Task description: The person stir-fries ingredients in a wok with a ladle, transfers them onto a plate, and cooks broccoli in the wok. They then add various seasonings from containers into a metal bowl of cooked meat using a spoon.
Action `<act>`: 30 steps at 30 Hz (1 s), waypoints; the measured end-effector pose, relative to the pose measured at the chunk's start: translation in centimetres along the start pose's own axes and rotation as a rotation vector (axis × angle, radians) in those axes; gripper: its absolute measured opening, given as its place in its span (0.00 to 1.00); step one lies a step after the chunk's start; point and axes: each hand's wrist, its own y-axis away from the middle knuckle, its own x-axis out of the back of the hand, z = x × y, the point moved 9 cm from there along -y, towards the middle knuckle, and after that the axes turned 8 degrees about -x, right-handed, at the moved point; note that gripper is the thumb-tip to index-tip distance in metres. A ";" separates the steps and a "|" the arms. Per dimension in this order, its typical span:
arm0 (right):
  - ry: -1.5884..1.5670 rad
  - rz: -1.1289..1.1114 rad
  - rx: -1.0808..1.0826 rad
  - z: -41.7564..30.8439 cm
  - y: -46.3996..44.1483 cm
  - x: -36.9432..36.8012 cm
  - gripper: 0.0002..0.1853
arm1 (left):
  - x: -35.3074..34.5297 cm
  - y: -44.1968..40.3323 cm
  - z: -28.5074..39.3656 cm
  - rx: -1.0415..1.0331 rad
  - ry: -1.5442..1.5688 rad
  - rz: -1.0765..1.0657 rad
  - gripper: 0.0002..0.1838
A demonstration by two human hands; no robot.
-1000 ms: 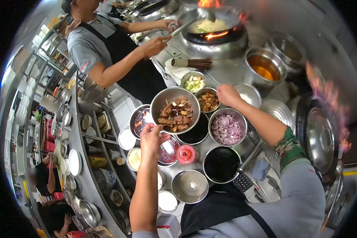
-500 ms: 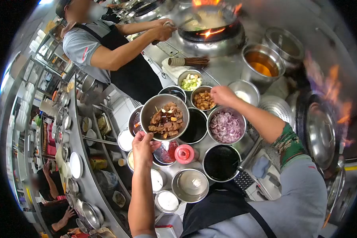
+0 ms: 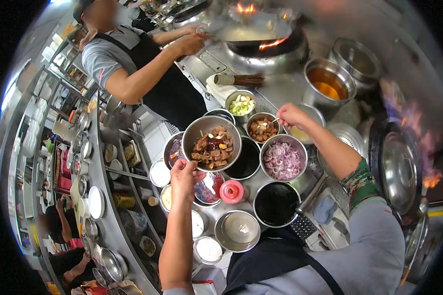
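My left hand point(image 3: 183, 178) grips the near rim of a steel bowl point(image 3: 237, 147), thumb over the edge. Inside it lie brown meat pieces point(image 3: 212, 155) with dark sauce and a few pale bits. My right hand point(image 3: 293, 116) is closed on the thin handle of a spoon point(image 3: 275, 120). The spoon's end dips among browned chunks point(image 3: 262, 132) in a small metal container. Just nearer to me stands a container of sliced purple onions point(image 3: 282, 160). Beyond the chunks, chopped pale-green pieces point(image 3: 242, 104) fill another pot.
A pot of dark liquid point(image 3: 276, 202), a red-capped jar point(image 3: 233, 191) and a steel bowl point(image 3: 237, 230) stand close by. Flames rise behind the wok point(image 3: 398, 169) at right. A co-worker point(image 3: 147, 69) handles a steaming wok point(image 3: 251, 32) at the top. An oil pot point(image 3: 330, 88) stands behind.
My right hand has lifted slightly and shifted right, and the spoon now shows in the browned chunks. The bowl in my left hand has moved slightly right. The co-worker's wok has tilted.
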 end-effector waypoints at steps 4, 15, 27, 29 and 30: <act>0.107 0.073 0.082 -1.8 1.4 1.2 0.08 | -1.1 -0.5 0.3 -0.020 -0.012 -0.004 0.04; 0.673 0.217 0.388 -3.0 1.6 -2.7 0.07 | -1.4 0.1 0.4 -0.034 -0.019 -0.019 0.04; 0.062 0.038 0.102 -2.8 3.8 3.2 0.06 | -0.8 -0.3 0.3 -0.046 -0.049 -0.006 0.03; 0.036 0.047 0.204 -5.1 5.4 3.6 0.07 | -1.6 -1.1 -0.1 -0.070 -0.031 -0.016 0.03; 0.024 0.048 0.255 -6.5 6.7 3.4 0.08 | -2.4 -1.4 -0.2 -0.058 -0.022 -0.031 0.04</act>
